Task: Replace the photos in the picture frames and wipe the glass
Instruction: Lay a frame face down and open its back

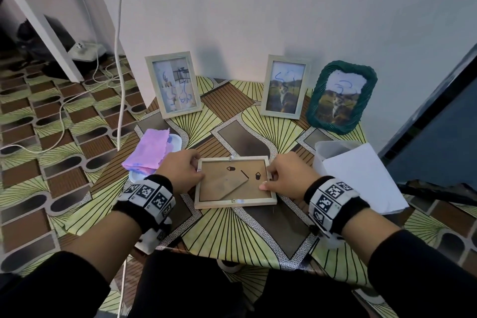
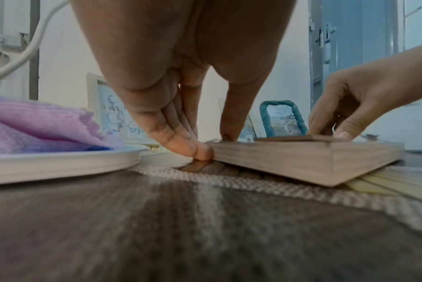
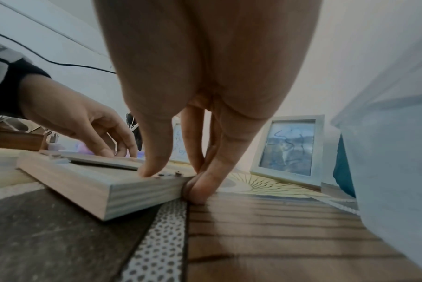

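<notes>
frame lies face down on the tabletop, brown backing up. left hand pinches its left edge, thumb on top, fingers against the side. right hand grips the right edge the same way. 3 frames stand at the wall, glass scribbled blue. pink cloth sits just left.
</notes>
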### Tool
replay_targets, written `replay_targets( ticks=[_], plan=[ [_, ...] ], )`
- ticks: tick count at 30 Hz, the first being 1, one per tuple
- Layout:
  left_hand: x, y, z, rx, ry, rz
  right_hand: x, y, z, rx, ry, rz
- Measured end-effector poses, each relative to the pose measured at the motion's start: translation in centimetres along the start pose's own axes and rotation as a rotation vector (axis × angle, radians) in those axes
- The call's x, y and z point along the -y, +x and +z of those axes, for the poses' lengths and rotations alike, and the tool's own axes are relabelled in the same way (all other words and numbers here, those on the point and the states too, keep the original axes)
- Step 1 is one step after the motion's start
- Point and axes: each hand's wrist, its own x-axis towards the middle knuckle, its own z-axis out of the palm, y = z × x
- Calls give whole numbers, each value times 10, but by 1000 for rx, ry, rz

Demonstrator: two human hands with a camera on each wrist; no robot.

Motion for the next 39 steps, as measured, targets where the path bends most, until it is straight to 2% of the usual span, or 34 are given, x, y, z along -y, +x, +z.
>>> replay_targets(
  ticks=[6,10,12,15,19,22,24,28,31,33,36,39],
  plan=[
    [0,0,-1,29,-21,-6,2,8,9,-106,39,52],
    [0,0,-1,27,-58,-23,0,11,13,-211,222,172],
    [1,1,-2,32,-83,-37,-1,13,13,-232,284,248],
    [1,3,-3,50,-96,-52,0,12,13,-234,304,273],
    [2,3,-3,40,-73,-12,4,-6,12,-152,339,307],
    [1,2,-4,25,-55,71,5,-24,13,20,619,389],
    [0,1,-6,71,-22,93,5,-31,16,101,753,412],
    [-5,-1,-7,108,55,70,6,-33,22,62,890,459],
    [-5,-6,-4,70,18,12,0,-26,24,-55,858,458],
    [-4,-13,-3,64,-27,-13,-8,-20,23,-125,712,434],
    [-5,-27,1,58,-93,-8,-15,-13,19,-181,558,403],
    [-8,-45,5,60,-171,3,-16,-6,17,-226,541,381]
  ],
)
